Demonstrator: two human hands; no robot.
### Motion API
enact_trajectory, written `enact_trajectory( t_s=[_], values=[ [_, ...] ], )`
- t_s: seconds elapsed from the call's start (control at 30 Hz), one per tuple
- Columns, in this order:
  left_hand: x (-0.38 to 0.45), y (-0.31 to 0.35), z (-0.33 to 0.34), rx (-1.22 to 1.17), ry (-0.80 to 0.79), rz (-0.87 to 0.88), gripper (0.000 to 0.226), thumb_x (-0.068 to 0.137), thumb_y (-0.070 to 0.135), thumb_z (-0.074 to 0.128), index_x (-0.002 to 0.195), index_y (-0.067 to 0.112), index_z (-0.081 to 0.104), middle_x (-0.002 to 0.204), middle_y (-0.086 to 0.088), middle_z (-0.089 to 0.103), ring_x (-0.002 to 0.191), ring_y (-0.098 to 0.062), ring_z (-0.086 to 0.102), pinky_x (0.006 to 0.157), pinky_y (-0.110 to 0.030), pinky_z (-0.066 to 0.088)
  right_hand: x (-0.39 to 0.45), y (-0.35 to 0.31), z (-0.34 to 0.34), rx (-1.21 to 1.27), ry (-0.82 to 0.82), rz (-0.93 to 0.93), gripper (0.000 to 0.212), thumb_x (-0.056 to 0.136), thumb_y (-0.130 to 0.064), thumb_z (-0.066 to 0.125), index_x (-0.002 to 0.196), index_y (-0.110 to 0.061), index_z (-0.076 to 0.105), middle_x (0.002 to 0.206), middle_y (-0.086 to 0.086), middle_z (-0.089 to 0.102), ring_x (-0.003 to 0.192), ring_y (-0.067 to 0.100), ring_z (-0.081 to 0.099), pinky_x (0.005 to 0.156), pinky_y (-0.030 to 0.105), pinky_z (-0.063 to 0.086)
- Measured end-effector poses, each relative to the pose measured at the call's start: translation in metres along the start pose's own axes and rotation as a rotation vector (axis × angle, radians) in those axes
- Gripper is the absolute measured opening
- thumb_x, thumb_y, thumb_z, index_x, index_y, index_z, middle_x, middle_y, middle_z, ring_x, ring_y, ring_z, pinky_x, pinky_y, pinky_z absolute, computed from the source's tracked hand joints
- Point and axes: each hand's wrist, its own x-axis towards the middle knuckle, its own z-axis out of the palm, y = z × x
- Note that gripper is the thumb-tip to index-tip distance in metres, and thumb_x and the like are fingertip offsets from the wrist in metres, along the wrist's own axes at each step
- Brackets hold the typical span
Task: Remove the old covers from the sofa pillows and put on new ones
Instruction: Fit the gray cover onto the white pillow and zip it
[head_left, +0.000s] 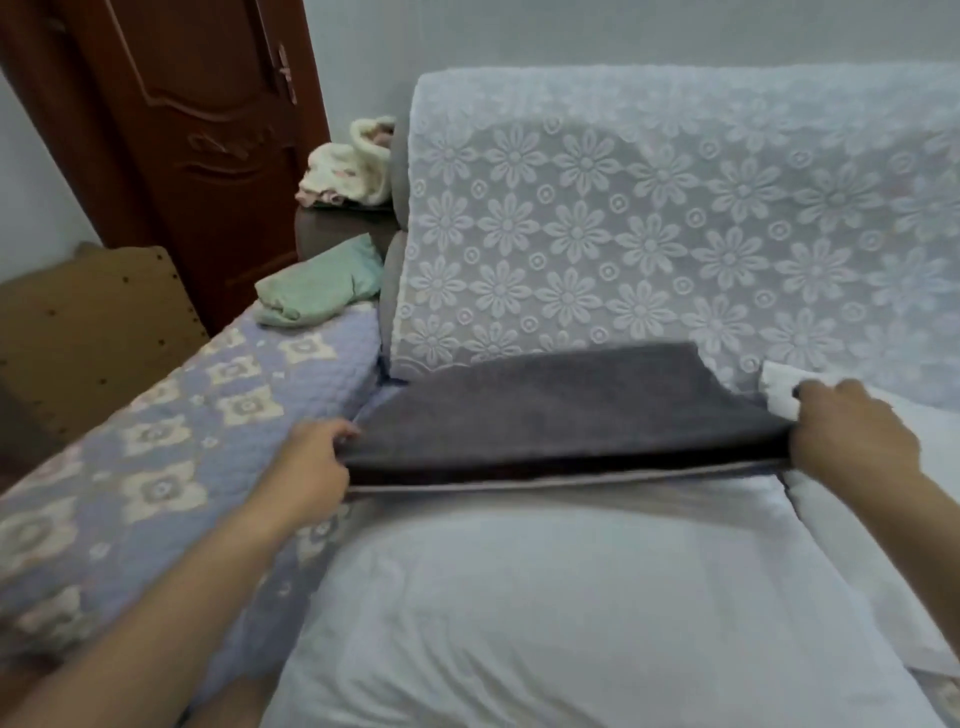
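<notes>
Grey cover (545, 410): lay stretched flat between the two hands, on the seat against the backrest, its open edge facing the person.
Pillow (545, 613): white, bare, lay on the near side of the grips, its far end just under the cover's mouth.
Left hand (306, 467): fingers curled round the cover's left corner, pinching the top layer.
Right hand (852, 431): gripped the cover's right corner, fingers folded over the cloth; a bit of white fabric (779, 389) showed just beyond the knuckles.
Backrest (675, 223): beyond the grips, draped in white flowered lace.
Armrest (156, 447): left of the left hand, under a lilac quilted throw.
Green cloth (322, 286): crumpled at the armrest's far end.
Door (192, 130): dark wood, far left.
</notes>
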Motion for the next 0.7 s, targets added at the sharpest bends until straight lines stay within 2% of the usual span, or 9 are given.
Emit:
enact_trajectory(
  t_s=[0.1,0.2,0.27,0.37,0.43,0.53,0.6,0.63,0.7],
  values=[
    [-0.023,-0.029,0.046,0.163,-0.126,-0.035,0.062,0.078,0.007,0.053,0.137,0.026,0.054,0.135,-0.014,0.051,0.124,-0.036,0.052,0.103,-0.041,0.045,-0.028,-0.010,0.022,-0.305,-0.201,0.018,0.047,0.092,-0.023,0.052,0.138,-0.028,0.044,0.136,0.006,0.044,0.129,0.032,0.040,0.103,0.044,0.039],
    [-0.027,-0.019,0.054,0.352,-0.084,0.062,0.066,0.087,0.011,0.053,0.148,0.030,0.037,0.142,-0.007,0.043,0.130,-0.032,0.043,0.103,-0.042,0.040,-0.042,-0.048,0.040,-0.485,-0.220,-0.293,0.058,0.089,-0.030,0.048,0.146,-0.032,0.033,0.145,0.000,0.044,0.133,0.027,0.039,0.109,0.043,0.031],
    [-0.027,-0.007,0.050,0.406,0.024,0.185,0.057,0.086,0.012,0.054,0.141,0.026,0.046,0.133,-0.006,0.050,0.121,-0.030,0.049,0.089,-0.040,0.043,-0.049,-0.081,0.042,-0.414,-0.194,-0.528,0.067,0.090,-0.033,0.050,0.152,-0.031,0.026,0.149,0.000,0.044,0.135,0.029,0.039,0.112,0.045,0.029],
    [-0.024,0.013,0.040,0.306,0.150,0.212,0.012,0.087,0.013,0.053,0.098,0.017,0.056,0.111,-0.007,0.062,0.100,-0.032,0.060,0.067,-0.036,0.038,-0.064,-0.134,0.043,-0.262,-0.205,-0.724,0.073,0.089,-0.031,0.055,0.155,-0.029,0.024,0.150,0.001,0.044,0.135,0.030,0.040,0.113,0.044,0.030],
    [-0.020,0.028,0.030,0.230,0.249,0.230,0.010,0.087,0.009,0.051,0.091,0.016,0.056,0.103,-0.009,0.065,0.094,-0.035,0.062,0.066,-0.039,0.044,-0.074,-0.175,0.039,-0.124,-0.194,-0.809,0.078,0.085,-0.029,0.060,0.155,-0.026,0.026,0.149,0.003,0.045,0.134,0.030,0.041,0.113,0.042,0.032],
    [-0.021,0.058,0.016,0.151,0.428,0.389,0.017,0.084,0.007,0.057,0.096,0.018,0.060,0.091,-0.008,0.064,0.082,-0.037,0.063,0.059,-0.039,0.041,-0.078,-0.233,0.028,0.212,-0.231,-0.894,0.078,0.085,-0.027,0.066,0.155,-0.025,0.032,0.142,0.008,0.055,0.126,0.032,0.050,0.105,0.040,0.040],
    [-0.024,0.076,0.015,0.149,0.552,0.461,0.016,0.085,0.012,0.061,0.096,0.023,0.059,0.085,-0.004,0.063,0.069,-0.037,0.063,0.051,-0.036,0.035,-0.068,-0.256,0.018,0.396,-0.245,-0.875,0.060,0.086,-0.024,0.067,0.143,-0.028,0.050,0.123,0.009,0.068,0.112,0.031,0.061,0.092,0.039,0.049],
    [-0.026,0.082,0.014,0.165,0.585,0.463,0.012,0.087,0.018,0.062,0.096,0.025,0.058,0.083,-0.002,0.062,0.067,-0.036,0.064,0.050,-0.034,0.032,-0.059,-0.261,0.010,0.446,-0.198,-0.837,0.044,0.086,-0.021,0.065,0.129,-0.030,0.061,0.114,0.008,0.072,0.106,0.030,0.065,0.086,0.038,0.051],
    [-0.024,0.089,0.016,0.227,0.536,0.365,0.022,0.091,0.040,0.063,0.105,0.027,0.054,0.091,-0.001,0.064,0.076,-0.033,0.067,0.055,-0.035,0.033,-0.042,-0.264,-0.011,0.493,-0.064,-0.737,0.023,0.086,-0.015,0.059,0.105,-0.026,0.068,0.101,0.009,0.072,0.098,0.031,0.066,0.079,0.038,0.051]
  ],
)
